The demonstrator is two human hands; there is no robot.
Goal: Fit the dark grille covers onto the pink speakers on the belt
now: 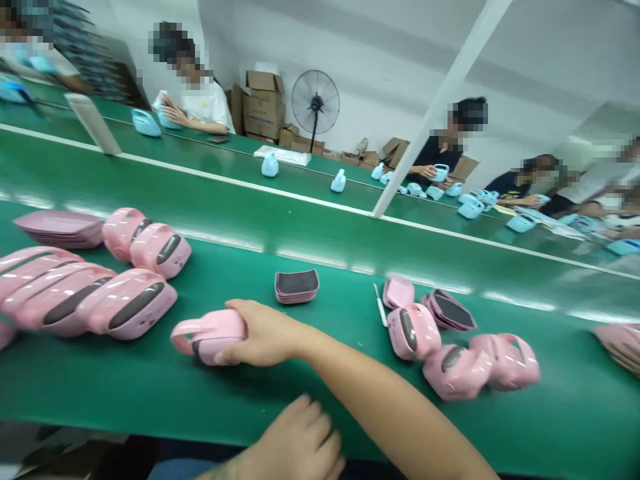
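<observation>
My right hand reaches across to the left and is closed around a pink plastic housing with a loop handle. The housing rests on the green table, its handle pointing left. My left hand is near the front edge, slightly blurred, fingers curled in, with nothing visible in it. Several larger pink housings with dark windows stand left of the held one. A small stack of pink-rimmed dark panels lies just beyond my right hand.
To the right are more pink housings, dark panels and a white pen-like stick. Stacked pink trays lie far left. A white post rises behind the table. Across it, several people handle light-blue housings; a fan stands behind.
</observation>
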